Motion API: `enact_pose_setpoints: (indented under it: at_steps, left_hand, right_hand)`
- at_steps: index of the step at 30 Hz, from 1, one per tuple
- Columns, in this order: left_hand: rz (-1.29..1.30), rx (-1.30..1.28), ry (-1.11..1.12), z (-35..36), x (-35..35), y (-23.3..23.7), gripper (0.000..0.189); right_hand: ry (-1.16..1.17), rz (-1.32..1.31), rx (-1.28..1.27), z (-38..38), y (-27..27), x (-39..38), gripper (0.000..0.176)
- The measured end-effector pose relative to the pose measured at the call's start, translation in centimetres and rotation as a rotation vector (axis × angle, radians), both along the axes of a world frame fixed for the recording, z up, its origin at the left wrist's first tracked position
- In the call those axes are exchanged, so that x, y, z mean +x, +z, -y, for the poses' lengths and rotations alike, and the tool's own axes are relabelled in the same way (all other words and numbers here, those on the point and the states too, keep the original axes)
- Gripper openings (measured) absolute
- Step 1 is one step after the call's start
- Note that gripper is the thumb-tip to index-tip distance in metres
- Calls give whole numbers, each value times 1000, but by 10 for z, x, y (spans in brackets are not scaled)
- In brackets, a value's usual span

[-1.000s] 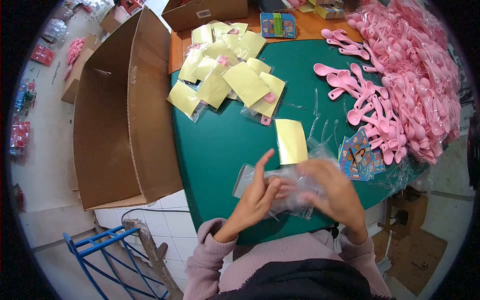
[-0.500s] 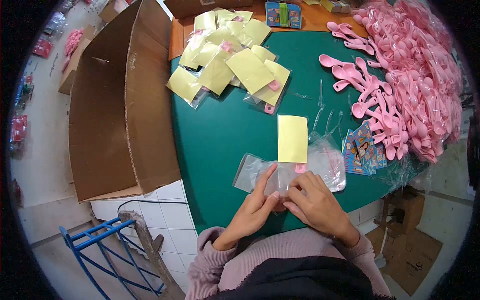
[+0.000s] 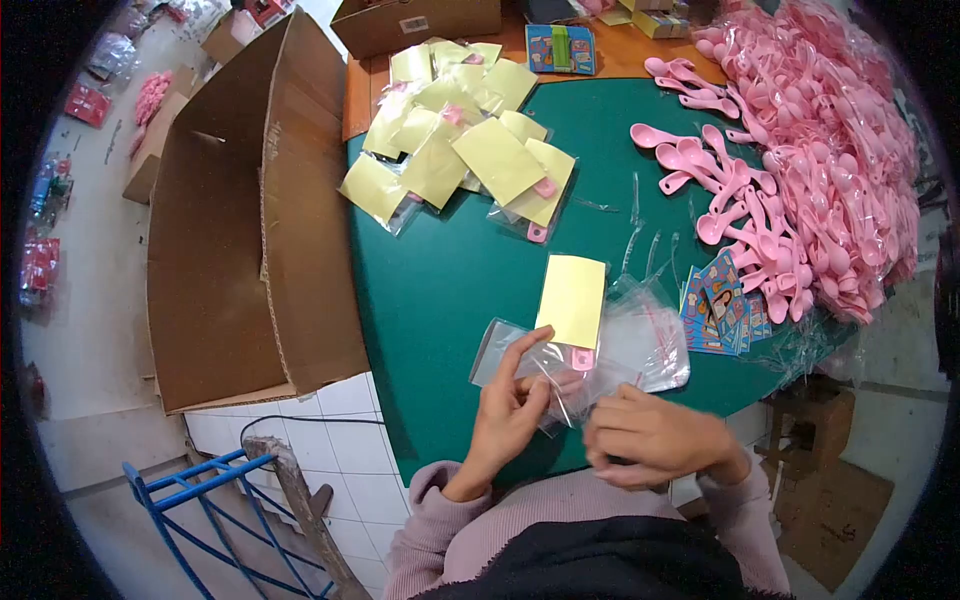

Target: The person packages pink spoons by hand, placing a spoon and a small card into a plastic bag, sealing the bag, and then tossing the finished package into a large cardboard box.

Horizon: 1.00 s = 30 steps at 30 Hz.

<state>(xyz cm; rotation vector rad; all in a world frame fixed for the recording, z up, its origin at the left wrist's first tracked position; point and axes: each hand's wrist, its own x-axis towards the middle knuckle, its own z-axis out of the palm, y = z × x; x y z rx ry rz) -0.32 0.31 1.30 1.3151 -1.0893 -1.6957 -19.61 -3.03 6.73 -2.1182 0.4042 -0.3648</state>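
A clear plastic bag (image 3: 566, 388) with a yellow card (image 3: 573, 300) and the pink handle end of a spoon (image 3: 582, 358) lies before me at the table's near side. My left hand (image 3: 512, 415) holds the bag's near part, its index finger stretched along the film and its thumb bent. Just to the right, my right hand (image 3: 655, 437) is raised with curled fingers, slightly blurred. Whatever its fingertips pinch is too small to make out. Beneath and beside the filled bag lie flat clear bags (image 3: 648, 340).
Packed bags with yellow cards (image 3: 435, 165) are heaped at the back left. Pink spoons (image 3: 840, 190) form a large pile at right, beside printed cards (image 3: 718, 305). A tall cardboard box (image 3: 315, 230) borders the green table (image 3: 410, 330). Clear strips (image 3: 634, 225) lie mid-table.
My right hand has moved away from the bag, to the right and toward me. The yellow card and its bag have shifted slightly toward me and tilted. My left hand stays at the bag.
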Motion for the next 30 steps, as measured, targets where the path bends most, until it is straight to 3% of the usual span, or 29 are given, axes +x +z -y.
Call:
enact_pose_setpoints:
  at_steps: [1, 3, 4, 5, 6, 7, 8, 11, 12, 13, 15, 18, 23, 25, 29, 30]
  left_hand:
    - [-161, 55, 65, 0, 1, -1, 41]
    - [-210, 69, 16, -1, 2, -4, 36]
    - [-291, 90, -17, -1, 1, 0, 34]
    - [-372, 107, -52, 0, 0, 2, 31]
    - [-371, 103, -57, 1, 0, 1, 31]
    - [-372, 103, -78, 1, 0, 0, 30]
    - [-373, 98, -95, 2, 0, 0, 29]
    - [-383, 132, -4, 0, -5, 11, 25]
    - [-413, 123, 24, -1, -7, 11, 26]
    - [-411, 125, 25, -1, -8, 12, 26]
    - [-477, 150, 26, -4, -8, 15, 25]
    - [-555, 94, -140, -7, 4, 10, 26]
    - [-375, 49, -104, -1, 15, 15, 31]
    - [195, -193, -182, 3, 3, 22, 29]
    - [358, -420, -146, 2, 0, -1, 21]
    - [407, -334, -140, 4, -2, 11, 22]
  right_hand:
    - [131, 74, 149, 8, 5, -9, 15]
    - [254, 142, 349, 46, 14, -41, 16]
    - [235, 191, 260, 73, 15, -62, 19]
    - [-24, 145, 206, 92, 15, -85, 20]
    - [-528, 104, 508, 100, 23, -101, 19]
    - [-878, -248, -51, 123, 19, -107, 22]
    - [-876, -245, -60, 121, 15, -110, 22]
    - [-1244, -564, -185, 75, 14, -81, 34]
    - [-818, -362, -636, 57, 2, -63, 36]
    - [-650, -303, -465, 34, 5, -40, 42]
    - [-594, -157, -96, -1, -5, -7, 39]
    - [-764, -74, -157, -20, -39, 2, 31]
    - [-908, 125, -18, -23, -39, -4, 23]
    - [-891, 137, 30, -22, -37, -5, 23]
    - [-847, 137, 39, -23, -39, -10, 22]
    - [-863, 142, 53, -24, -40, -11, 21]
